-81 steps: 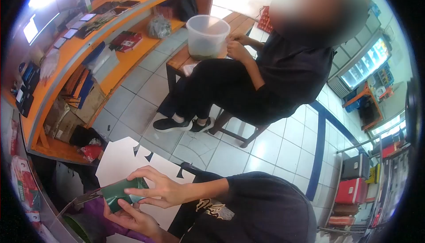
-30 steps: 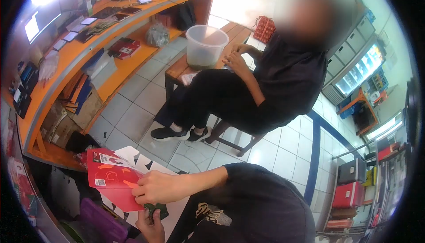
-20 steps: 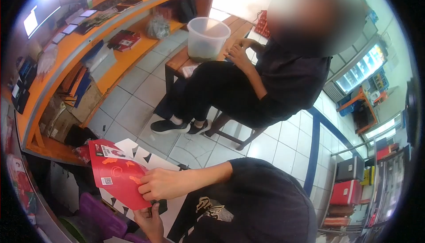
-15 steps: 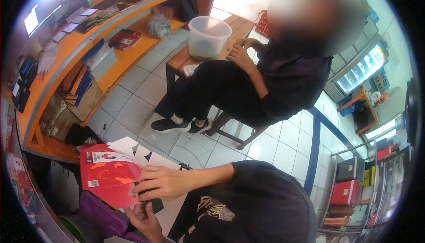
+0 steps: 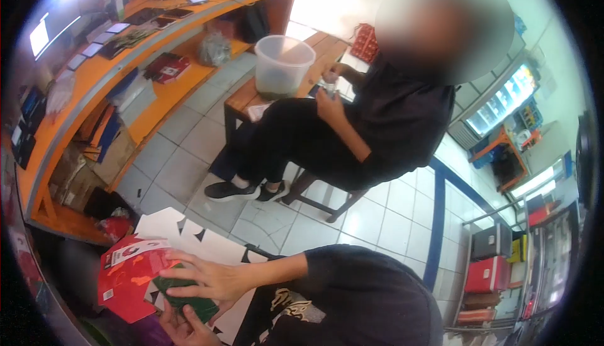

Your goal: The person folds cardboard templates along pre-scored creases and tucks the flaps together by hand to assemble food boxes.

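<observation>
A red printed sheet of packaging (image 5: pixel 129 273), with a white label band and a small barcode patch, is in front of me at the lower left. Over its near edge lies a dark green piece (image 5: pixel 200 308), slightly glossy, which looks like folded card or film. My right hand (image 5: pixel 217 278) lies across the green piece, its fingers spread over the top and its thumb at the lower edge. Below it, my left hand (image 5: pixel 182 328) has curled fingers at the edge where red and green meet. Beneath both hands is a white sheet with black triangular shapes (image 5: pixel 207 245).
Another person (image 5: pixel 396 119) sits on a stool opposite, hands together around a small item. A clear plastic bucket (image 5: pixel 283 69) stands on a wooden bench (image 5: pixel 242 102). An orange counter (image 5: pixel 94 110) with phones runs along the left. Shelves with boxes (image 5: pixel 487 277) are at right.
The green piece shows much more now, under my right hand's fingers. Both hands and the red sheet sit lower and further left in view. The seated person's hands have shifted.
</observation>
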`<act>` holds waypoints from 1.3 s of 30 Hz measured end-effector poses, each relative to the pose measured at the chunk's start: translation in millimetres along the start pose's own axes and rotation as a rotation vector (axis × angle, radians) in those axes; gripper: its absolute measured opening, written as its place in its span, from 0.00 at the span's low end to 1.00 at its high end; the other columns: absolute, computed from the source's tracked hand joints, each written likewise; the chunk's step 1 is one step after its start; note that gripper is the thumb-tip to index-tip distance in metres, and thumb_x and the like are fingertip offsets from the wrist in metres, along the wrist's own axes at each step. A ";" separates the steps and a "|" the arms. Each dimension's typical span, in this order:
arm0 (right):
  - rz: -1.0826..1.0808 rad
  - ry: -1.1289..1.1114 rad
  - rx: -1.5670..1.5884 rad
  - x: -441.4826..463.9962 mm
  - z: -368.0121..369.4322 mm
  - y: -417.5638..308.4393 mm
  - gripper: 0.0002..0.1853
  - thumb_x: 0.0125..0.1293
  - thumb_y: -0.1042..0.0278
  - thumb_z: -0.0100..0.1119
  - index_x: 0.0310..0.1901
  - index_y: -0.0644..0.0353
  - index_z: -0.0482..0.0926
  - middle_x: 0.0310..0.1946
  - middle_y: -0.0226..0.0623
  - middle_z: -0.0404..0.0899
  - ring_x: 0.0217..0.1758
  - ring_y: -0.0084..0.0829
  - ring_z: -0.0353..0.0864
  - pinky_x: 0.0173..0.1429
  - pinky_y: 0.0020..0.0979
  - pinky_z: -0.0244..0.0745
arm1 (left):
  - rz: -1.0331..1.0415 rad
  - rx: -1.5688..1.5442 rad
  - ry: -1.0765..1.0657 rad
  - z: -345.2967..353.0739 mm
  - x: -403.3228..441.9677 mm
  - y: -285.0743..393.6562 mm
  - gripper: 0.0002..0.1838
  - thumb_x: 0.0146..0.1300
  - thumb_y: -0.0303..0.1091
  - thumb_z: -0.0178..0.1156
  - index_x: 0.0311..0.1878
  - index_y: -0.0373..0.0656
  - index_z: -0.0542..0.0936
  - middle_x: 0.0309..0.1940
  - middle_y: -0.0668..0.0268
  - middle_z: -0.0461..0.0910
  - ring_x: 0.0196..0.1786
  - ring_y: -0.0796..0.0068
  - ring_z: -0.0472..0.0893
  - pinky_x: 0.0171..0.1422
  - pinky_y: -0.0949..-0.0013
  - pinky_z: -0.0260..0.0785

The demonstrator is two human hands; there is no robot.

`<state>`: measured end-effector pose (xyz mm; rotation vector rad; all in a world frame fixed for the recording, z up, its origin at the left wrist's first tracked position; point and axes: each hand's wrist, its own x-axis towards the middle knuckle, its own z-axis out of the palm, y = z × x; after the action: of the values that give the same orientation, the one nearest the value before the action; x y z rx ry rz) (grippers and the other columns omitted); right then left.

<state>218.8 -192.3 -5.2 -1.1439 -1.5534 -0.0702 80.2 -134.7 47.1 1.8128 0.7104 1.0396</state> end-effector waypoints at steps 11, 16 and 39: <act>-0.102 0.190 -0.001 -4.5 20.3 4.8 0.40 0.47 0.44 0.65 0.61 0.59 0.70 0.67 0.46 0.59 0.70 0.69 0.52 0.65 0.66 0.55 | 0.194 0.145 0.120 6.5 7.5 9.9 0.18 0.70 0.42 0.51 0.42 0.32 0.77 0.38 0.55 0.79 0.36 0.62 0.79 0.42 0.64 0.71; -0.098 0.205 0.078 4.4 8.9 -2.1 0.35 0.51 0.50 0.64 0.58 0.63 0.74 0.67 0.47 0.63 0.67 0.70 0.56 0.65 0.67 0.57 | 0.203 0.198 0.109 9.5 13.1 16.9 0.20 0.73 0.43 0.46 0.33 0.35 0.76 0.29 0.59 0.77 0.31 0.64 0.76 0.37 0.64 0.69; -0.323 0.245 -0.107 0.5 15.1 7.9 0.29 0.55 0.47 0.60 0.57 0.51 0.74 0.69 0.51 0.59 0.74 0.69 0.46 0.63 0.76 0.44 | 0.228 0.233 0.102 6.4 15.0 25.0 0.27 0.76 0.48 0.33 0.31 0.38 0.73 0.28 0.61 0.73 0.28 0.63 0.72 0.35 0.63 0.65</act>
<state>213.3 -178.8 -14.1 -0.9176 -1.5137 -0.4968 94.0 -136.2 73.5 2.0902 0.7215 1.2479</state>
